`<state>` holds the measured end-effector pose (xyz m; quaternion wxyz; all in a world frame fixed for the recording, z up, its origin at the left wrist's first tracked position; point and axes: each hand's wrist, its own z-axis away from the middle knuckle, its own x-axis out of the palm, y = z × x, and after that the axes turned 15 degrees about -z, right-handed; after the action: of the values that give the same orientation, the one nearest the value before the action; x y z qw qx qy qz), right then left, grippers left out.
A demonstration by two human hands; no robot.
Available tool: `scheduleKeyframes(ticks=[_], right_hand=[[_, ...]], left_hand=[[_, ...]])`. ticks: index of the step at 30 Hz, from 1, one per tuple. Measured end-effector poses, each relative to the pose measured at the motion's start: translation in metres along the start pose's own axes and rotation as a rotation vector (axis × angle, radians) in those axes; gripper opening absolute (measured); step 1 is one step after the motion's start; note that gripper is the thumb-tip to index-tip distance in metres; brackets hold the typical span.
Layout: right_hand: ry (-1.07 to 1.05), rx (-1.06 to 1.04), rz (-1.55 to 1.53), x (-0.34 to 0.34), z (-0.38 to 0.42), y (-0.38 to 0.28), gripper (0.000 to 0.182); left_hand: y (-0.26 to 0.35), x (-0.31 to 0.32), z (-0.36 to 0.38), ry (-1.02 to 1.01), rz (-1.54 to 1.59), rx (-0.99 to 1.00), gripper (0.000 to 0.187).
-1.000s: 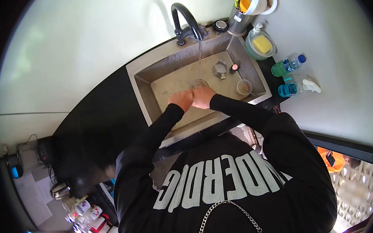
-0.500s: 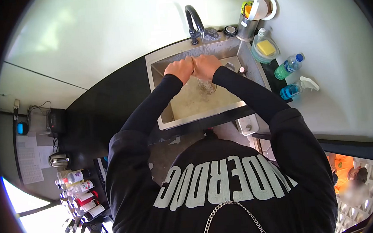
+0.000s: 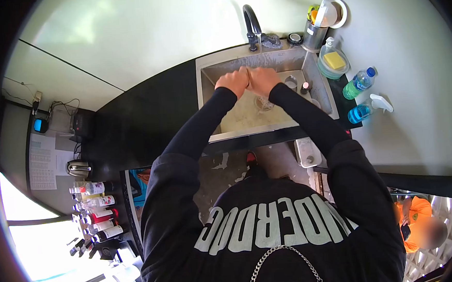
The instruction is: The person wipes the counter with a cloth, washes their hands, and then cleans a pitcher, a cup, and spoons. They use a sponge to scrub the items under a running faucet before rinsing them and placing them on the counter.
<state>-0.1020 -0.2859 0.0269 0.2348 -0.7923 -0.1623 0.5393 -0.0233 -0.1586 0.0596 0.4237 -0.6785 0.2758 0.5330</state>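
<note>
Over the sink (image 3: 203, 70), my left hand (image 3: 232, 82) and my right hand (image 3: 263, 80) are pressed together, knuckles up, both fists closed. Whatever they grip, if anything, is hidden beneath the fingers. Behind them, a thin stream of water runs from the black faucet (image 3: 251, 21). Below my right hand, a round drain strainer (image 3: 263, 104) shows in cloudy, shallow water. A metal cup (image 3: 290, 81) and a small dark bottle with a light top (image 3: 305, 87) stand in the sink to the right of my right hand.
Right of the sink are a bowl with a yellow sponge (image 3: 334, 60), a green bottle (image 3: 358, 83), a blue spray bottle (image 3: 361, 113) and a utensil holder (image 3: 314, 36). Several syrup bottles (image 3: 98, 202) line the left. A person in orange (image 3: 419, 209) is at lower right.
The view has shifted, so the sink appears farther right. My fists stay together over it. Less splashing shows around the drain. The person in orange has shifted slightly.
</note>
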Motion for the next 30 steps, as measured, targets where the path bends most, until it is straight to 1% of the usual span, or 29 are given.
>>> scheduleKeyframes(ticks=[1,2,3,4,6,7,8,9,10,12,13,14,16,18,19,20,22,23,24,26,27,29,30], right_hand=[[0.021,-0.046,-0.005,-0.005,-0.006,-0.001,0.032],[0.037,-0.09,-0.011,-0.007,-0.008,-0.003,0.032],[0.026,-0.083,-0.012,-0.01,-0.007,-0.008,0.032],[0.023,-0.053,-0.007,-0.013,-0.007,-0.012,0.03],[0.002,-0.01,-0.001,0.002,-0.001,-0.01,0.029],[0.041,0.073,-0.048,0.019,0.007,-0.006,0.033],[0.083,0.154,-0.09,0.033,0.013,-0.001,0.037],[-0.038,0.268,-0.107,0.042,0.02,0.001,0.055],[-0.053,0.279,-0.101,0.045,0.029,0.0,0.055],[-0.13,0.672,-0.645,0.052,0.058,0.0,0.071],[-0.057,0.738,-0.888,0.058,0.078,0.01,0.072],[0.026,0.806,-1.128,0.064,0.099,0.016,0.074],[0.127,0.88,-1.227,0.037,0.111,-0.016,0.06],[0.313,0.857,-1.278,0.04,0.135,-0.017,0.053],[0.345,0.885,-1.266,0.043,0.145,-0.015,0.052],[0.32,0.869,-1.31,0.041,0.156,-0.014,0.049],[0.43,0.912,-1.447,0.033,0.149,-0.039,0.049],[0.434,0.919,-1.439,0.037,0.158,-0.034,0.05],[0.452,0.879,-1.474,0.035,0.154,-0.041,0.052],[0.538,0.822,-1.522,0.032,0.145,-0.05,0.054],[0.544,0.829,-1.518,0.03,0.144,-0.052,0.054],[0.643,0.836,-1.401,0.023,0.144,-0.054,0.055],[0.648,0.838,-1.397,0.021,0.146,-0.054,0.055]], left_hand=[[-0.005,-0.005,-0.003,-0.002,0.004,0.0,0.013],[-0.009,-0.006,-0.005,0.048,-0.003,0.019,0.013],[-0.012,-0.004,-0.005,0.095,-0.008,0.038,0.013],[-0.015,0.0,-0.005,0.085,0.004,0.037,0.013],[-0.017,0.014,-0.006,0.191,0.022,0.121,0.013],[-0.016,0.027,-0.006,0.089,0.06,0.127,0.019],[-0.013,0.041,-0.003,0.084,0.076,0.127,0.019],[-0.008,0.058,0.006,0.089,0.21,0.137,0.027],[-0.003,0.075,0.017,0.092,0.346,0.146,0.036],[0.015,0.104,0.046,0.149,0.646,0.056,0.059],[0.022,0.108,0.059,0.109,0.785,-0.022,0.064],[0.025,0.106,0.071,0.082,0.817,-0.037,0.064],[0.03,0.098,0.085,-0.336,1.46,-0.166,0.058],[0.045,0.102,0.096,-0.413,1.74,-0.125,0.055],[0.054,0.103,0.1,-0.27,1.689,-0.024,0.054],[0.062,0.104,0.103,-0.267,1.745,0.03,0.051],[0.061,0.094,0.102,-0.275,1.703,0.102,0.051],[0.064,0.091,0.099,-0.267,1.731,0.087,0.045],[0.063,0.089,0.095,-0.274,1.739,0.079,0.045],[0.059,0.087,0.086,-0.224,1.657,0.157,0.039],[0.057,0.084,0.082,-0.172,1.689,0.153,0.034],[0.047,0.078,0.077,-0.145,1.699,0.165,0.033],[0.042,0.075,0.074,-0.11,1.702,0.171,0.032]])
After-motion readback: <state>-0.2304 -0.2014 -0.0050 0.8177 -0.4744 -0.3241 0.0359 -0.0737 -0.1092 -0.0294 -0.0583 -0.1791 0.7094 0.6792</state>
